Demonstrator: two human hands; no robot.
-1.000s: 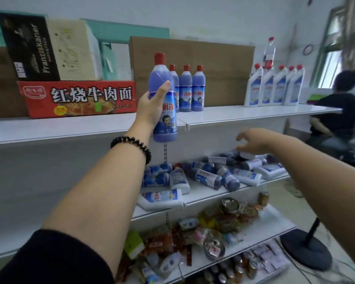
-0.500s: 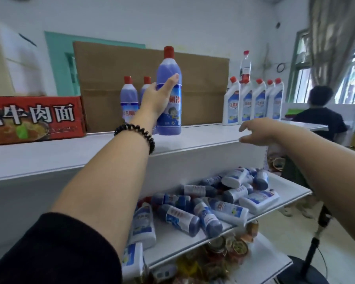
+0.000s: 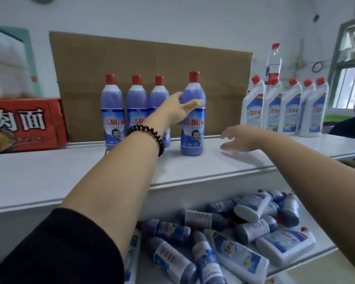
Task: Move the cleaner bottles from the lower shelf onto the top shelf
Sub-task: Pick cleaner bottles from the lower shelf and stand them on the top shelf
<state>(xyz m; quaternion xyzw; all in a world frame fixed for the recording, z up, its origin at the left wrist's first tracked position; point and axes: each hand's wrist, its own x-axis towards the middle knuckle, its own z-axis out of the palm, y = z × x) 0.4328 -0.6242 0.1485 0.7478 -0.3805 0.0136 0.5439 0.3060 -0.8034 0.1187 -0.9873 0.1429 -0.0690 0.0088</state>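
A purple cleaner bottle with a red cap stands upright on the top shelf. My left hand is wrapped around its upper body. Three matching purple bottles stand in a row just left of it, against the cardboard. My right hand hovers over the top shelf to the right of the held bottle, fingers spread, holding nothing. On the lower shelf lies a heap of purple and white cleaner bottles on their sides.
Several white cleaner bottles stand at the right end of the top shelf, a clear water bottle behind them. A cardboard sheet leans on the wall. A red noodle carton sits at left. A person sits at far right.
My left hand has carried the purple bottle down and set its base on the top shelf beside the three others. My right hand has risen from the lower shelf to above the top shelf.
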